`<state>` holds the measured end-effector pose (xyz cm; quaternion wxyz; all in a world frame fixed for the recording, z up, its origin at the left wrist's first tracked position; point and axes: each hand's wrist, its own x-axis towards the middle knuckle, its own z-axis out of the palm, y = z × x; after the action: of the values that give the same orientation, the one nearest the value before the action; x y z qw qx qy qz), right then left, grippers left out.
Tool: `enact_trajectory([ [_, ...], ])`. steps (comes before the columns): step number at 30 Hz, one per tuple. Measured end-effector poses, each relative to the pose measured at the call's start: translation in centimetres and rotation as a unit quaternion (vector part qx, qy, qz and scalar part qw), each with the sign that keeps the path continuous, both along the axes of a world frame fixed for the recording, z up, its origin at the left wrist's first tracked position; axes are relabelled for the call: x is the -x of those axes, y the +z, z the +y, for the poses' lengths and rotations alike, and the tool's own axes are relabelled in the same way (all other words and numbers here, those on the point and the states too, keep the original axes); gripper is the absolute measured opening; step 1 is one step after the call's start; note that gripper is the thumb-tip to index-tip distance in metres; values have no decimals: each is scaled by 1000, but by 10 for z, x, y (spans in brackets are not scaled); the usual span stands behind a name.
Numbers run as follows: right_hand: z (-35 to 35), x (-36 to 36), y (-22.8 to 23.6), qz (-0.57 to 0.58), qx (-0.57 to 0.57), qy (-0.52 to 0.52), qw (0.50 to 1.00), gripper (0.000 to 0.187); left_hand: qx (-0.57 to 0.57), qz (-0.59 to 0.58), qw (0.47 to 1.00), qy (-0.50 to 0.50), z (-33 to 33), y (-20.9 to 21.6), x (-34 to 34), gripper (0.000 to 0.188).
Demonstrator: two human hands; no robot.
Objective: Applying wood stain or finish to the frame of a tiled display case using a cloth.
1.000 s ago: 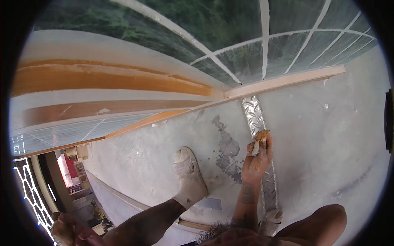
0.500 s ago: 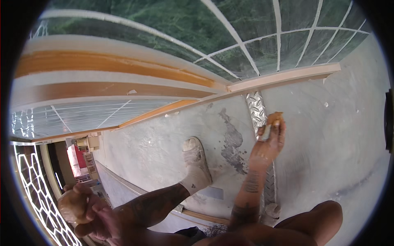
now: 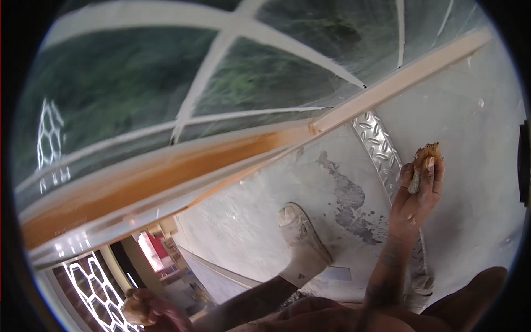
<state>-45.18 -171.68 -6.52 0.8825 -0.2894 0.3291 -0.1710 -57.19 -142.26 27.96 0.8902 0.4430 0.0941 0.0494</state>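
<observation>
At the lower left, my left hand [image 3: 166, 314] is closed around a rounded tan lump [image 3: 136, 310] of a kind I cannot make out. My right hand [image 3: 421, 193] is raised above the floor at the right, its fingers closed on a brown piece with a ragged upper edge [image 3: 428, 149]. A whitish, dusty part of that piece pokes out below the fingers; it may be folded sandpaper, but this is unclear. Close by my right hand runs a strip of patterned metal plate [image 3: 379, 145] on the floor.
A dusty grey floor [image 3: 249, 221] carries a dark stain [image 3: 349, 202]. One of my feet in a dusty shoe [image 3: 298, 224] stands on it. Ahead are glass panes with white bars [image 3: 213, 66] and an orange-brown wooden frame [image 3: 166, 174]. Lit hexagonal lights [image 3: 99, 288] glow at the lower left.
The view has turned and come nearer the glass. My right hand appears farther right, still holding the brown piece. My left hand appears lower and partly cut off, still around the lump.
</observation>
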Motion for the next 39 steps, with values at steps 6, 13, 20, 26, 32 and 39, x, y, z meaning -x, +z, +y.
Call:
enact_trajectory([
  [6,10,-7,3,-27,-14,-3,1000,28,1,31,999,-26,25,-35,-3,68],
  [13,10,-5,1,27,-21,-25,999,23,5,75,997,-29,24,-72,13,67],
  [20,10,-6,-5,21,-19,-6,1000,24,-4,125,992,-34,23,-120,13,66],
  [26,17,6,3,-73,-33,42,996,31,-1,167,985,-32,18,-174,17,66],
  [32,8,6,-2,-193,78,113,972,36,18,221,975,-22,-2,-222,40,65],
  [39,2,-52,59,-372,314,264,833,13,33,273,961,-13,-26,-261,57,65],
])
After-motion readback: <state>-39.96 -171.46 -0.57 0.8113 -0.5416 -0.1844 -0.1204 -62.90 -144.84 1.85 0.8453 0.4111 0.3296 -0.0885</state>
